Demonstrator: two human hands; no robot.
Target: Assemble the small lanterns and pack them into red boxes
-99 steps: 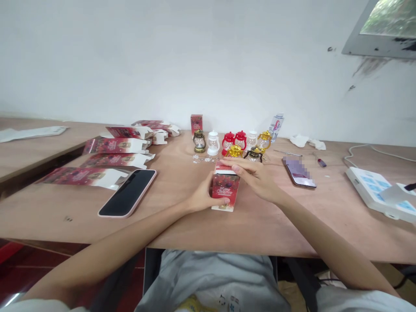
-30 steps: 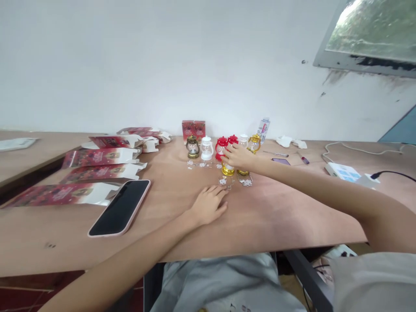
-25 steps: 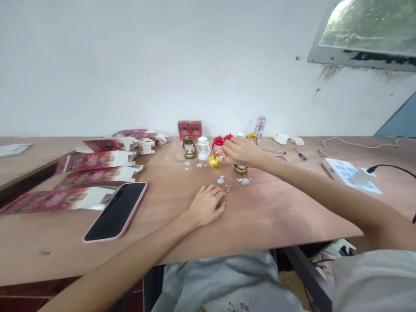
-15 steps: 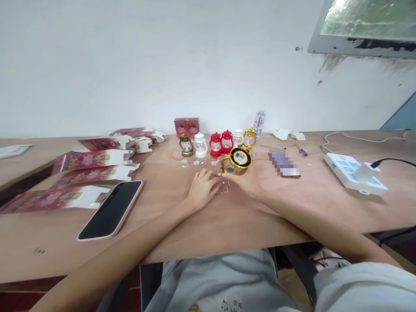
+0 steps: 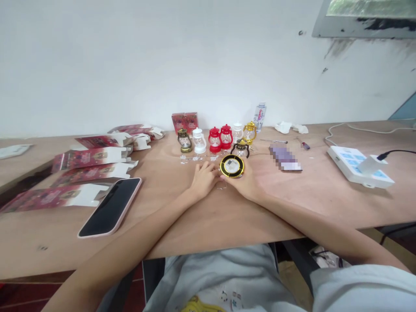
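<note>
My right hand [image 5: 245, 182] grips a small gold lantern [image 5: 232, 166], its round black-and-gold base turned toward me. A silvery-white part shows in the middle of the base. My left hand [image 5: 204, 178] is at the lantern's left edge, fingers bent and drawn together; what they pinch is hidden. Just behind is a dark-handled lantern top [image 5: 240, 148]; whether it belongs to the held lantern I cannot tell. Thin wires [image 5: 221, 187] lie between my hands. Beyond them stand a bronze lantern [image 5: 185, 141], white lantern [image 5: 199, 141], red lantern [image 5: 215, 140] and upright gold lantern [image 5: 250, 132].
Flattened red boxes [image 5: 94, 158] and a black-screened phone [image 5: 110, 208] lie left. Small clear pieces [image 5: 196, 159] sit before the lanterns. A bottle [image 5: 260, 117], a screwdriver [image 5: 304, 145], a purple pixelated item [image 5: 286, 158] and a power strip [image 5: 359, 167] are right.
My right hand has brought the gold lantern left and toward me, turning its base to face me more. My left hand has shifted slightly and is now beside it. The view has tilted down a little.
</note>
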